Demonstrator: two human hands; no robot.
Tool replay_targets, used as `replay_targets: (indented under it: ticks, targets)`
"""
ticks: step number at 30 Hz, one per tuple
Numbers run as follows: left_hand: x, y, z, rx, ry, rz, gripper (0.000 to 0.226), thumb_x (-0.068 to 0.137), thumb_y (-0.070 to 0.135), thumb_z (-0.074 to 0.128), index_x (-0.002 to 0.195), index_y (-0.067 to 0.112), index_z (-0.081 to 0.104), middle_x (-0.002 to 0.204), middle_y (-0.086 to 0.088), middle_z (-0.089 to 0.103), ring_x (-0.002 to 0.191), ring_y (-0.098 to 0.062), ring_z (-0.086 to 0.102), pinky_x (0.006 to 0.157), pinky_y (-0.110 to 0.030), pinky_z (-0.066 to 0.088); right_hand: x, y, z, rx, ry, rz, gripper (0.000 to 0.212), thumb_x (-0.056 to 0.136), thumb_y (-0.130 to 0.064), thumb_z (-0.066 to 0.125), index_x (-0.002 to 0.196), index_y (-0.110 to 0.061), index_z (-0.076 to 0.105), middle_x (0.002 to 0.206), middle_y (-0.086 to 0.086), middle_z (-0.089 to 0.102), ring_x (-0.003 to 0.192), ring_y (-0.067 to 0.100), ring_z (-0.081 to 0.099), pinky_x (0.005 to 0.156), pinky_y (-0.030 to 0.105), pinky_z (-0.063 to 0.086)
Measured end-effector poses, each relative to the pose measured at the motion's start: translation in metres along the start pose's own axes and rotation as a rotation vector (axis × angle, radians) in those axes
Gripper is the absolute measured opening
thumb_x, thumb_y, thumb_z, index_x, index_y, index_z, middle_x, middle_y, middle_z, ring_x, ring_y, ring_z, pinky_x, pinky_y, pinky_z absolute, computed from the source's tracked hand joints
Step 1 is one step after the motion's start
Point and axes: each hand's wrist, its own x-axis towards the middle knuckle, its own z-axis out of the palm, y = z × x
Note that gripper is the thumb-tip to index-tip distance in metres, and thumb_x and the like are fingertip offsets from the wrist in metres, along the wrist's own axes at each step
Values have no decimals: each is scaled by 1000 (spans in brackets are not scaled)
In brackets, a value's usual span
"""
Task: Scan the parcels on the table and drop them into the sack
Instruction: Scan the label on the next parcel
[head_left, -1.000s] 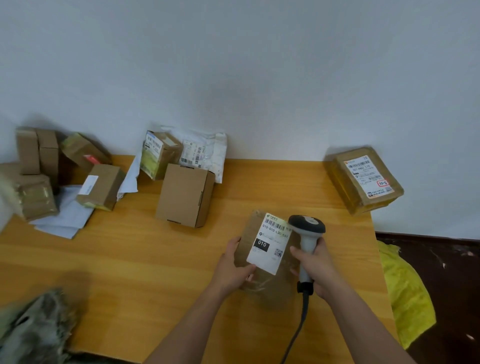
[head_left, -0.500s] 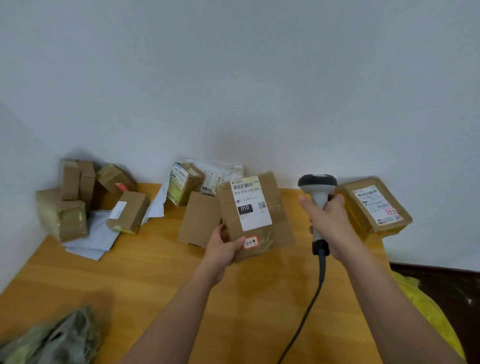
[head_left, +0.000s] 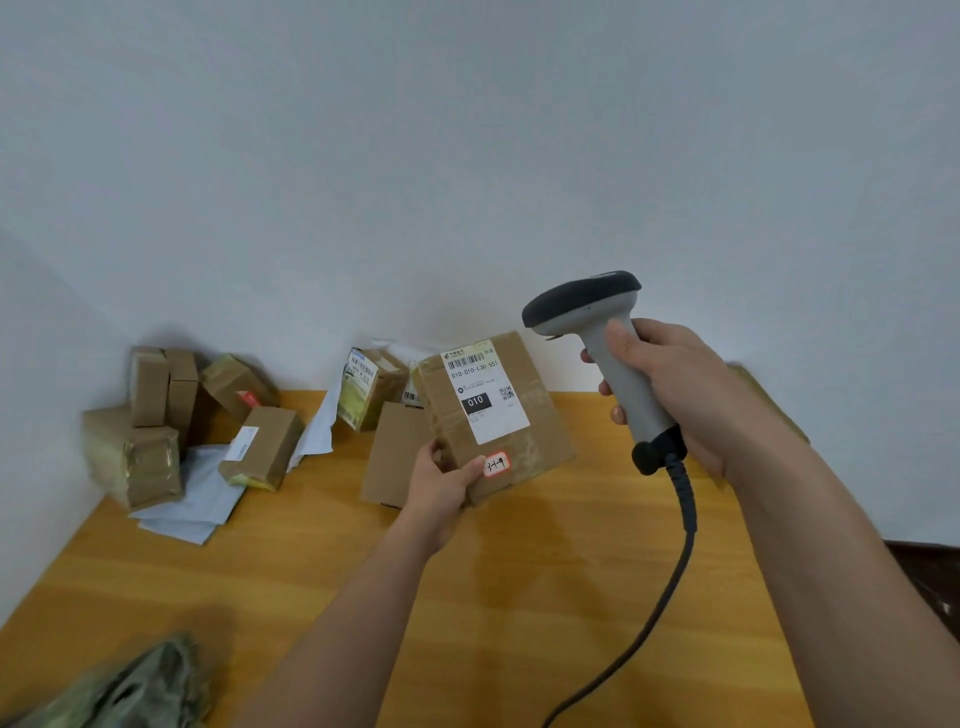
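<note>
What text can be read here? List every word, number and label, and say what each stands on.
"010-010-L30 551": white shipping label on the cardboard parcel held up by the left hand.
"010": black box on the same label.
"3-1-9", handwritten, uncertain: red-edged sticker on that parcel.
Too small or blurred: the label's logo line and fine print, and the labels on the parcels by the wall.
The barcode scanner in the right hand shows no text.

Labelled brown parcel (head_left: 493, 415) held aloft, tilted, white shipping label facing the camera, small red-bordered sticker near its lower edge. Grey barcode scanner (head_left: 602, 343) raised just to its right. Further cardboard parcels (head_left: 208, 415) clustered at the table's (head_left: 519, 597) far-left corner.
</note>
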Motion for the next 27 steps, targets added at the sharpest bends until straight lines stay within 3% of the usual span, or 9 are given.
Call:
replay_targets:
  ticks: [7,12,21,27]
  targets:
    - [-5,2,4,-1,21,6,70,87,5,70,146,14,33,128,-10,60,97,-23,66,54,-29,54,-18,-15,-4,-10,-42,-54,28,100,-38,49,107,-15,64,109,11,66,76,16,58,62,31,53]
    - [-8,2,5,-13,43,6,73,87,5,70,148,14,30,130,-9,59,107,-28,64,64,-35,56,-27,-19,-6,-14,-51,-61,28,100,-38,49,107,-14,62,107,10,65,76,18,57,61,30,53]
    - [-11,-8,6,-41,64,-2,70,86,7,72,145,12,34,127,-8,60,104,-25,64,82,-46,57,-40,-23,-15,-23,-48,-65,33,99,-41,50,104,-11,64,110,22,64,69,19,55,57,29,51]
    - [-18,-17,5,-5,83,-20,68,85,16,74,142,14,36,129,-8,59,108,-27,63,89,-52,55,-46,-21,-20,-30,-80,-66,32,99,-39,49,103,-11,63,112,21,63,71,17,56,58,30,51]
